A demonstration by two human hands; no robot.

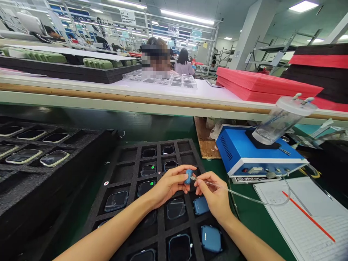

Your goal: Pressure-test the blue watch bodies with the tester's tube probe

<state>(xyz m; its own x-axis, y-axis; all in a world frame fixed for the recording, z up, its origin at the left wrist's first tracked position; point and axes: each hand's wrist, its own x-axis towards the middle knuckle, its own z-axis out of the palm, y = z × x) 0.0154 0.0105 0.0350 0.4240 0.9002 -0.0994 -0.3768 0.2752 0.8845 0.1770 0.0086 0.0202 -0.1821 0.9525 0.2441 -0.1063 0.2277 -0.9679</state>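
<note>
My left hand (170,184) is closed around a small blue watch case (188,176), held edge-on above the foam tray. My right hand (216,199) pinches the end of a clear thin tube (246,196). The tube's narrow tip meets or nearly meets the side of the case; exact contact is too small to tell. Below both hands lies a black foam tray (122,181) with square pockets. Several dark-screened watches (116,201) lie in it face up, two with green dots. Blue watch cases (211,238) rest back up near my right wrist.
The tube runs to a blue box-shaped machine (233,143) with a clear cylinder (280,121) on top. Papers (326,203) and a red stick (308,216) lie at right. Another foam tray (16,188) stands left. A shelf (163,99) spans ahead; people sit beyond.
</note>
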